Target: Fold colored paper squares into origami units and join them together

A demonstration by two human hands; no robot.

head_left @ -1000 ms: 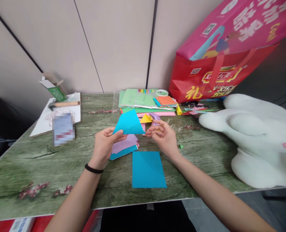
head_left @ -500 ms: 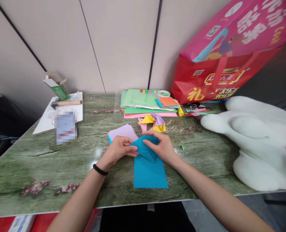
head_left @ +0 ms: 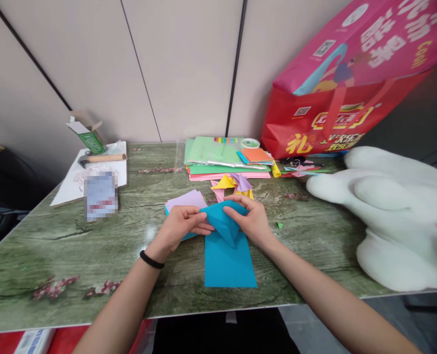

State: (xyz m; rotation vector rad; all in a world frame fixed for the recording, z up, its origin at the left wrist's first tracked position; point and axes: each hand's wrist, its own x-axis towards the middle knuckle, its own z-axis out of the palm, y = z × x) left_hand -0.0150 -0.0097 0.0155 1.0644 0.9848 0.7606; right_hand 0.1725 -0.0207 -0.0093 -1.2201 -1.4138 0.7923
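Note:
A folded piece of blue paper [head_left: 224,223] is held up between both hands, its pointed flap hanging downward. My left hand [head_left: 183,227] pinches its left corner between thumb and fingers. On the other side, my right hand [head_left: 251,216] grips the upper right part, thumb in front and fingers behind. Below it, a flat blue sheet [head_left: 229,268] lies on the table. Just behind my left hand is a stack of lilac and blue paper [head_left: 185,199]. A ring of folded paper pieces [head_left: 224,182] in yellow, pink and lilac sits behind the right hand, which partly covers it.
Coloured paper packs [head_left: 214,155] lie at the back, with small orange and blue sheets [head_left: 257,155] on top. A red gift bag [head_left: 307,118] and a white plush toy [head_left: 384,206] stand at right. A hammer [head_left: 104,158] and an opened box [head_left: 89,137] are at left.
The folded blue paper has been tilted, so its pointed flap now hangs more visibly toward me. Both hands have kept hold of it and shifted slightly to the right.

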